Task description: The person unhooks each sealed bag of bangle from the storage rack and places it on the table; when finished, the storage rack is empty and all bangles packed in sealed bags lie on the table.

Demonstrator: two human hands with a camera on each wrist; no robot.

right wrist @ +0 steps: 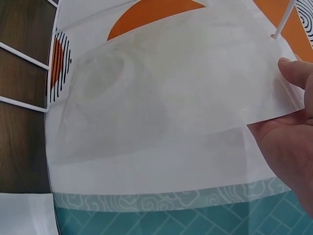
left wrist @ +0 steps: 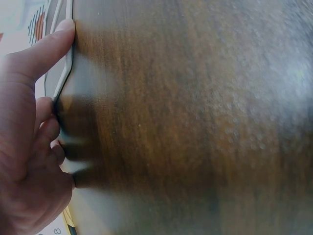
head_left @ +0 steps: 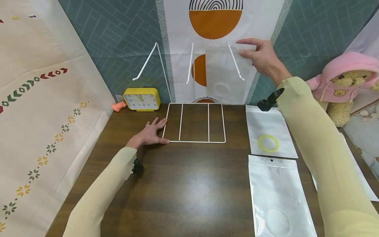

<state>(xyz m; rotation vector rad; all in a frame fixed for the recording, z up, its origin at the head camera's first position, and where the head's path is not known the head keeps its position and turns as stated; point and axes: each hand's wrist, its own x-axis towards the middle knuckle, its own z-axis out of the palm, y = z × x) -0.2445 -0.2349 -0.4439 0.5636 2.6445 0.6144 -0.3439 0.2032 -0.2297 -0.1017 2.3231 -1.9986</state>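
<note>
My right hand (head_left: 262,56) pinches the upper right corner of a translucent zip bag (head_left: 228,72) between thumb and fingers. Inside the bag a pale ring (right wrist: 105,73) shows faintly. The rightmost prong (head_left: 236,62) of a white wire rack meets the bag near its top edge, seemingly at its hang hole. Spread out on the table, my left hand (head_left: 151,132) touches the left end of the rack's base (head_left: 195,142). Its thumb (left wrist: 51,46) lies straight on the front bar, and its other fingers reach the left bar.
A silvery bag (head_left: 257,118) with a yellow ring lies on the table at right, with a longer bag (head_left: 273,177) in front. More white bag shows under the right arm. A yellow clock (head_left: 142,98) stands behind the left hand; a teddy bear (head_left: 343,85) sits far right.
</note>
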